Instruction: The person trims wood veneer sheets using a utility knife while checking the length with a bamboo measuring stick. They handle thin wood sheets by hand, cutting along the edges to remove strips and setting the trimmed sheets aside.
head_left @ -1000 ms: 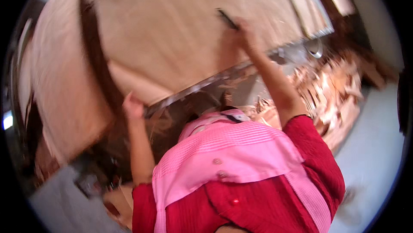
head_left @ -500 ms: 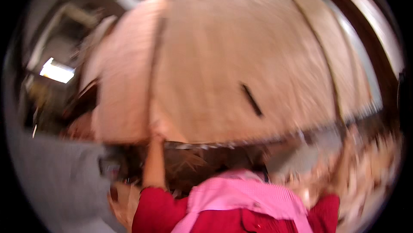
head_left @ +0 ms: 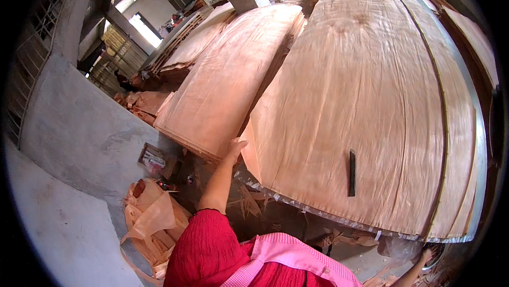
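Large wood sheet [head_left: 360,91] lies flat across the table, its near left corner at the fingertips of the person's left hand [head_left: 234,151]. These fingers extend toward a pale flap [head_left: 251,152] at that corner; whether they pinch it or merely touch it, cannot tell. A second stack of sheets [head_left: 222,80] lies just left of the same hand. Black strip [head_left: 352,173] rests on the sheet, well apart from both hands.

Right hand [head_left: 426,257] is below the sheet's near right edge, beside a round rim [head_left: 437,259]. It is small and dim here; finger spacing and any grip cannot be made out. The rim is partly hidden, and the right forearm is cut off by the lower edge.
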